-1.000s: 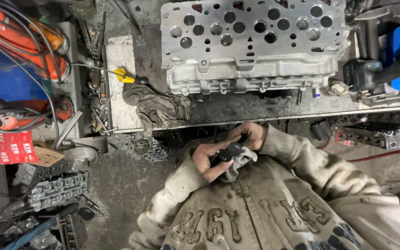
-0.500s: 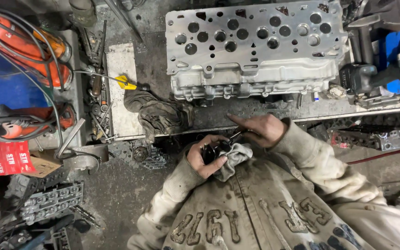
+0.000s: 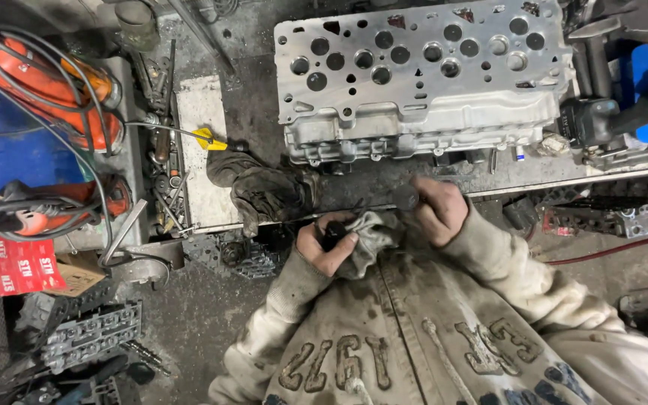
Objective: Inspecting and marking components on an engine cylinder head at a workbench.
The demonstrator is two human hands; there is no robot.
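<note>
My left hand (image 3: 325,246) grips a small dark metal part (image 3: 334,231) wrapped in a dirty grey rag (image 3: 373,234), held close to my chest. My right hand (image 3: 436,208) is raised to the bench edge, fingers closed around another small dark round part (image 3: 406,196). Just beyond both hands an aluminium cylinder head (image 3: 421,79) with many round holes lies on the grimy workbench (image 3: 384,191). My sleeves and jacket front are stained with grease.
A pair of black work gloves (image 3: 264,191) lies on the bench left of my hands. A yellow-handled tool (image 3: 208,139), loose hand tools and orange power tools (image 3: 46,90) sit further left. A dark power tool (image 3: 601,120) lies right. Metal parts (image 3: 88,334) litter the floor.
My right hand has left the rag and moved up and right to the bench edge with a small dark part. The left hand stays on the rag and its part.
</note>
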